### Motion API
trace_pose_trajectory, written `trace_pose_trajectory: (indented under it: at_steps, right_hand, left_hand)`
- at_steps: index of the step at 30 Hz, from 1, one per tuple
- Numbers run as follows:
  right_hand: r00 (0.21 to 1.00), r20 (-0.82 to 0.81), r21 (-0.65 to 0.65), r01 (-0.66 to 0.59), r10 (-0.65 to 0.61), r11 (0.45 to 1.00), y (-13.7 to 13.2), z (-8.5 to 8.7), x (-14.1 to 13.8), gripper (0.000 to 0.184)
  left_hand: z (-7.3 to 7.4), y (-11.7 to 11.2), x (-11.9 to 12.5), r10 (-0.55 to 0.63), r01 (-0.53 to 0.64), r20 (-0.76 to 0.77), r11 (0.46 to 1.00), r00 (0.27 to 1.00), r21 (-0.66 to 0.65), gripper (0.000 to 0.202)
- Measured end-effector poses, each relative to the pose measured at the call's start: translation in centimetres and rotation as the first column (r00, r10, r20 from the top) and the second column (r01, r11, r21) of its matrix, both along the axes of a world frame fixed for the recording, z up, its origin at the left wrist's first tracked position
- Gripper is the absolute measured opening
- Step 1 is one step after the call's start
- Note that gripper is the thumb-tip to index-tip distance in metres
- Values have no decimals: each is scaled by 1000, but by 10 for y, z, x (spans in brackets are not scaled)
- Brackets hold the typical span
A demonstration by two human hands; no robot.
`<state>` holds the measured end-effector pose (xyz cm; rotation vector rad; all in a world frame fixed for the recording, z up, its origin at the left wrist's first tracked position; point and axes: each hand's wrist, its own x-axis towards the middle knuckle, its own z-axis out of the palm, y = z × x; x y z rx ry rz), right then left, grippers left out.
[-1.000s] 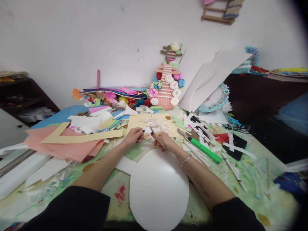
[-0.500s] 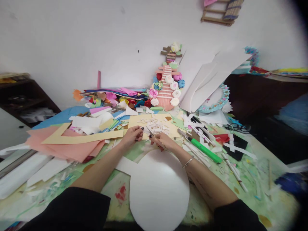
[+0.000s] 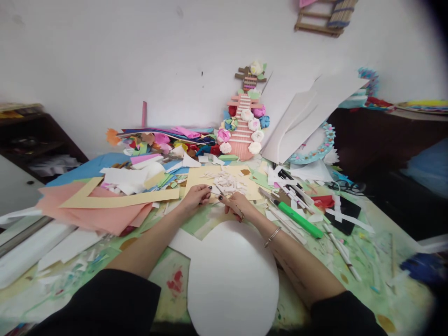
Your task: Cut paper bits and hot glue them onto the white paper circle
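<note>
My left hand (image 3: 196,197) is closed in a pinch on a small white paper strip (image 3: 213,190). Close to its right, my right hand (image 3: 240,204) grips a pair of scissors (image 3: 218,188), the blades pointing up and left at the strip. Just beyond both hands, a heap of white paper snippets (image 3: 229,182) lies on a pale yellow sheet (image 3: 196,176). A round white board (image 3: 233,280) with a straight arm at its upper left rests in front of me, below my right hand.
At left, a yellow L-shaped strip (image 3: 115,203) lies over pink paper sheets (image 3: 52,200). A green box cutter (image 3: 301,219) and white sticks sit on the right. A flower-covered, lute-shaped craft piece (image 3: 241,130) leans on the wall, near a blue wreath (image 3: 327,144).
My left hand has shifted slightly right and down with the strip. The scissors have moved a little with my right hand, and the whole view has shifted slightly.
</note>
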<state>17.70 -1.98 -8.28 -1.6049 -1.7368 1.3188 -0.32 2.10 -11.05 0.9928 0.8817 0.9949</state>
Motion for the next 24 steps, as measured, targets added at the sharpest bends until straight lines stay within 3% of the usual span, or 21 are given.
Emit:
trace_pose_trajectory:
  at_steps: [4, 11, 19, 24]
  right_hand:
    - [1000, -28, -5, -4, 4, 1000, 0, -4, 1, 65]
    - [965, -255, -18, 60, -63, 998, 0, -7, 5, 68]
    - [996, -80, 70, -32, 38, 997, 0, -7, 0, 65]
    - [997, -68, 83, -31, 37, 996, -1, -8, -2, 64]
  left_hand:
    - [-2, -1, 2, 29, -29, 8, 999, 1000, -25, 20]
    - [2, 0, 4, 124, -123, 51, 992, 991, -14, 17]
    - [12, -14, 15, 56, -60, 69, 997, 996, 57, 24]
    - [13, -18, 21, 21, -24, 53, 998, 998, 53, 27]
